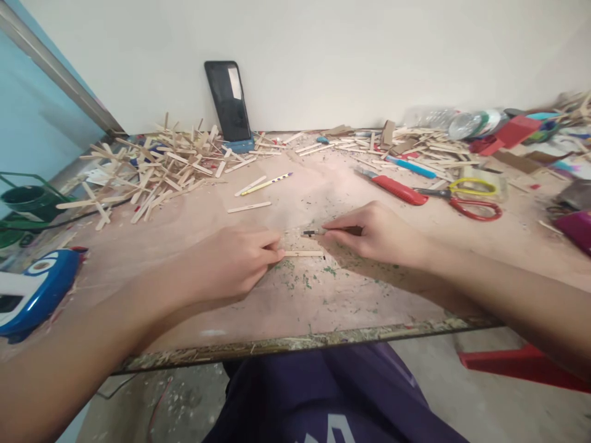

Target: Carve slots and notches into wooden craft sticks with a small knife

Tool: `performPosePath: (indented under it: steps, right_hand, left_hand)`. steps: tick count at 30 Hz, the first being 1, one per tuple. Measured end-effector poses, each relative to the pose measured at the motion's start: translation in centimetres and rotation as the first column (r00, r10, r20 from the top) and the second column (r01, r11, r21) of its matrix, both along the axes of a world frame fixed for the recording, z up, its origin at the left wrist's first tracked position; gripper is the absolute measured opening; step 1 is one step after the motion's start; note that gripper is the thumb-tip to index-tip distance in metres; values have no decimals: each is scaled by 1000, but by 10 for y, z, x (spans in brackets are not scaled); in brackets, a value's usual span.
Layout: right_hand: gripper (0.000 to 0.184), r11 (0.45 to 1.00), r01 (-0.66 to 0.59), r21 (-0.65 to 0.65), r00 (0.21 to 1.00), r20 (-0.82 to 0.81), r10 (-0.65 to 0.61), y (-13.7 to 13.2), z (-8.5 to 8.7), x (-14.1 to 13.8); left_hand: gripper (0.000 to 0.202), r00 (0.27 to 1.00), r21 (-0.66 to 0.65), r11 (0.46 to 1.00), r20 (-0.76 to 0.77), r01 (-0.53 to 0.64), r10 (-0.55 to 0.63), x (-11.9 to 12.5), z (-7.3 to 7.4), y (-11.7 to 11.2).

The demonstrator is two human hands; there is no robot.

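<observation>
My left hand (235, 255) is closed, thumb and forefinger pinching one end of a wooden craft stick (303, 253) that lies along the tabletop. Dark marks show on the stick near its middle. To the right, my right hand (369, 231) pinches a small, thin piece with a dark tip (308, 233), just above and apart from the stick. Its kind is too small to tell. A tiny dark bit (324, 258) lies by the stick's free end, and green shavings (305, 280) are scattered in front.
Behind the hands lie a yellow pencil (266, 184) and loose sticks. A red box cutter (401, 189) and scissors (473, 198) are at right. Piled craft sticks (170, 163) and a leaning phone (228, 101) stand behind. A blue-and-white object (41, 289) sits at left.
</observation>
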State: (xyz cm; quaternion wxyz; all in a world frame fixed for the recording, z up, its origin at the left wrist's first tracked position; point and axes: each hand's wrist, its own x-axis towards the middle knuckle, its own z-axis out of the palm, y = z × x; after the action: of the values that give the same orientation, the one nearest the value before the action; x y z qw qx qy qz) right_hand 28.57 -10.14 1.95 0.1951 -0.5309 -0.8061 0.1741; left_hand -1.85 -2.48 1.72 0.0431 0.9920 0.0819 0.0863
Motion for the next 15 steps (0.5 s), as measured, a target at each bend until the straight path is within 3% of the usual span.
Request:
performPosePath:
  steps: [7,11,15]
  right_hand:
    - [30,1000,-21,7,999,29,21,0,-2,0]
    - [31,1000,-13,4,999,-33,13,-3,4,-1]
    - [33,978,-166,-127,979,-138,148,-4,10,0]
  left_hand:
    - [39,1000,11,1000,-1,6,-6,1,1,1]
    - [36,999,-4,1000,-32,-15,15,0,1,0]
    - [37,999,-2,1000,-35,-19,19,1,1,0]
